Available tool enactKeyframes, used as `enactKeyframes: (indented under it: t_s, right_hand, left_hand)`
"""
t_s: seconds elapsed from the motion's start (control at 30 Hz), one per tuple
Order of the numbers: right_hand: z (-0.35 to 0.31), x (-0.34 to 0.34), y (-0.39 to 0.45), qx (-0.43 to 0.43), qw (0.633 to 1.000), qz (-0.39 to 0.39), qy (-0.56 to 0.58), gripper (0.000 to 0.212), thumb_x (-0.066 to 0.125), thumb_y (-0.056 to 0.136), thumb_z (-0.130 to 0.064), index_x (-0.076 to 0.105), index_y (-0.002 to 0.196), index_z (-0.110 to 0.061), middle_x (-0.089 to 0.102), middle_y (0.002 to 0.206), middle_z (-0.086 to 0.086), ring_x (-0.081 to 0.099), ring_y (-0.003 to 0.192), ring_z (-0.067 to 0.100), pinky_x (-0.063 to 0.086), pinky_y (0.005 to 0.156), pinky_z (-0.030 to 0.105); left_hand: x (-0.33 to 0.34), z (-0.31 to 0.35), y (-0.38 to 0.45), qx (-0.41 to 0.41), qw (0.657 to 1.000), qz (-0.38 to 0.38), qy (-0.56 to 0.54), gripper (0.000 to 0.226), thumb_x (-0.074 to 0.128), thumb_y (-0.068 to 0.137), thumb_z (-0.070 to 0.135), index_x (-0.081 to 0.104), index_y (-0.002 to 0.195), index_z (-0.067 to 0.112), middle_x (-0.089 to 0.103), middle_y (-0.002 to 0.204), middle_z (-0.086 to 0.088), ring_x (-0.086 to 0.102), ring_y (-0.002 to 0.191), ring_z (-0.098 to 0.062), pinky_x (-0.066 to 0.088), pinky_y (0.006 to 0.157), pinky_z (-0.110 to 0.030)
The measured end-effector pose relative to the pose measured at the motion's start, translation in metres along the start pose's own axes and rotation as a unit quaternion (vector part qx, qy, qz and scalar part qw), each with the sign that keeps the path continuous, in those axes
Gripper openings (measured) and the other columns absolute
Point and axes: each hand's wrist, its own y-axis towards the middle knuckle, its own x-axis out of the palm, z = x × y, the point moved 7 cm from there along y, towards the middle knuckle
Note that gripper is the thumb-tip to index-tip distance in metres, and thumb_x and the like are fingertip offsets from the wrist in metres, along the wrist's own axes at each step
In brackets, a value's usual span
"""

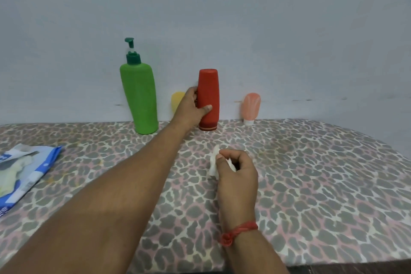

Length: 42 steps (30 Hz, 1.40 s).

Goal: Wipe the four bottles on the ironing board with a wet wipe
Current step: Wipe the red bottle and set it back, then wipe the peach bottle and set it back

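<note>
A plain pale wall [222, 18] backs the ironing board [311, 173], whose padded cover carries a grey and pink animal-spot print, and the four bottles stand in a row along its far edge against that wall. From left to right they are a tall green pump bottle [140, 100], a small yellow bottle [176, 99] mostly hidden behind the reaching arm, a red bottle [210, 87] standing on its cap, and a small pink tube [251, 107] also standing cap down. The left hand [191, 109] is wrapped round the red bottle about halfway up, thumb across the front and fingers behind, while the bottle's cap seems to rest on the board. The right hand [236, 169] sits nearer the body, fingers curled and pinching a bunched white wet wipe [213, 163] just above the cover. A blue and white wipe packet [24, 171] lies at the left edge. The red bottle looks like smooth rigid plastic, probably light and easy to lift one-handed; a damp wipe would likely make its glossy wall slippery, so the mid-body grip seems sound, shifted toward the cap end as each part is wiped. The wipe is soft and limp and should fold round the curve
</note>
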Motion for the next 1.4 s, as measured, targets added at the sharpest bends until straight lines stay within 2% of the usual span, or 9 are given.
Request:
enactKeyframes:
  t_s: [0.2, 0.37, 0.47, 0.6, 0.73, 1.1, 1.2, 1.3, 1.4]
  right_hand:
    - [0.001, 0.001, 0.000, 0.000, 1.000, -0.006, 0.007, 0.011, 0.069, 0.089, -0.019, 0.070, 0.084, -0.028, 0.069, 0.093, -0.025, 0.061, 0.095, -0.010, 0.049, 0.090, 0.025]
    - [0.000, 0.002, -0.001, 0.005, 1.000, -0.007, 0.007, 0.012, 0.070, 0.089, -0.018, 0.070, 0.083, -0.029, 0.070, 0.091, -0.019, 0.066, 0.094, 0.002, 0.054, 0.093, 0.038]
    - [0.000, 0.002, -0.001, 0.009, 1.000, -0.011, 0.003, 0.014, 0.070, 0.089, -0.018, 0.070, 0.082, -0.030, 0.071, 0.090, -0.020, 0.066, 0.094, 0.002, 0.055, 0.093, 0.039]
    - [0.000, 0.003, -0.001, 0.011, 1.000, -0.015, 0.000, 0.015, 0.070, 0.089, -0.019, 0.070, 0.082, -0.032, 0.071, 0.091, -0.019, 0.067, 0.094, 0.005, 0.055, 0.093, 0.041]
    - [-0.001, 0.003, -0.001, 0.006, 1.000, -0.018, 0.000, 0.014, 0.070, 0.088, -0.019, 0.071, 0.083, -0.031, 0.071, 0.093, -0.020, 0.066, 0.097, 0.004, 0.053, 0.095, 0.041]
    - [0.000, 0.003, 0.001, 0.000, 1.000, -0.015, 0.017, 0.013, 0.070, 0.089, -0.018, 0.070, 0.083, -0.030, 0.071, 0.093, -0.018, 0.065, 0.095, -0.001, 0.054, 0.093, 0.035]
    - [0.002, 0.001, 0.002, 0.004, 0.999, -0.002, 0.032, 0.016, 0.070, 0.088, -0.017, 0.070, 0.083, -0.032, 0.071, 0.092, -0.018, 0.066, 0.093, -0.001, 0.055, 0.090, 0.035]
    - [0.000, -0.002, 0.002, 0.007, 0.998, 0.017, 0.060, 0.018, 0.071, 0.087, -0.016, 0.071, 0.084, -0.033, 0.072, 0.092, -0.015, 0.067, 0.094, 0.004, 0.055, 0.091, 0.034]
    - [-0.006, -0.018, 0.009, 0.013, 0.993, 0.059, 0.102, 0.023, 0.072, 0.086, -0.011, 0.073, 0.082, -0.034, 0.073, 0.088, -0.012, 0.068, 0.090, 0.008, 0.056, 0.085, 0.032]
  left_hand:
    - [0.006, -0.008, 0.016, 0.008, 1.000, -0.002, 0.003, 0.056, 0.066, 0.094, 0.000, 0.040, 0.143, 0.010, 0.057, 0.124, 0.004, 0.058, 0.112, -0.012, 0.049, 0.082, -0.016]
    - [0.017, -0.009, 0.017, 0.015, 1.000, -0.015, 0.018, 0.056, 0.067, 0.095, 0.002, 0.041, 0.142, 0.013, 0.056, 0.124, 0.007, 0.057, 0.111, -0.009, 0.047, 0.084, -0.013]
    - [0.015, -0.011, 0.017, 0.012, 1.000, -0.004, 0.026, 0.057, 0.067, 0.095, 0.005, 0.039, 0.144, 0.012, 0.055, 0.128, 0.005, 0.056, 0.117, -0.012, 0.048, 0.099, -0.027]
    - [0.015, -0.014, 0.011, 0.005, 0.999, -0.004, 0.048, 0.056, 0.067, 0.097, 0.009, 0.041, 0.146, 0.014, 0.058, 0.135, 0.000, 0.057, 0.121, -0.016, 0.047, 0.105, -0.034]
    - [0.020, -0.017, 0.003, -0.002, 0.998, 0.002, 0.062, 0.054, 0.066, 0.098, 0.013, 0.042, 0.147, 0.016, 0.058, 0.128, 0.005, 0.056, 0.114, -0.013, 0.047, 0.101, -0.031]
    - [0.025, -0.035, -0.024, -0.055, 0.988, 0.026, 0.140, 0.057, 0.068, 0.097, 0.024, 0.041, 0.144, 0.006, 0.060, 0.136, -0.007, 0.059, 0.122, -0.025, 0.041, 0.091, -0.026]
    - [0.018, -0.033, -0.043, -0.073, 0.981, 0.075, 0.160, 0.049, 0.067, 0.097, 0.025, 0.046, 0.136, 0.004, 0.059, 0.124, -0.007, 0.057, 0.106, -0.019, 0.039, 0.084, -0.028]
    - [0.016, -0.022, -0.069, -0.029, 0.979, 0.098, 0.177, 0.029, 0.066, 0.096, 0.019, 0.053, 0.121, 0.012, 0.058, 0.120, -0.006, 0.057, 0.106, -0.019, 0.044, 0.087, -0.028]
    - [0.038, -0.006, -0.083, 0.038, 0.979, 0.031, 0.200, 0.026, 0.064, 0.095, 0.015, 0.056, 0.119, 0.010, 0.054, 0.114, 0.000, 0.058, 0.107, -0.019, 0.048, 0.094, -0.031]
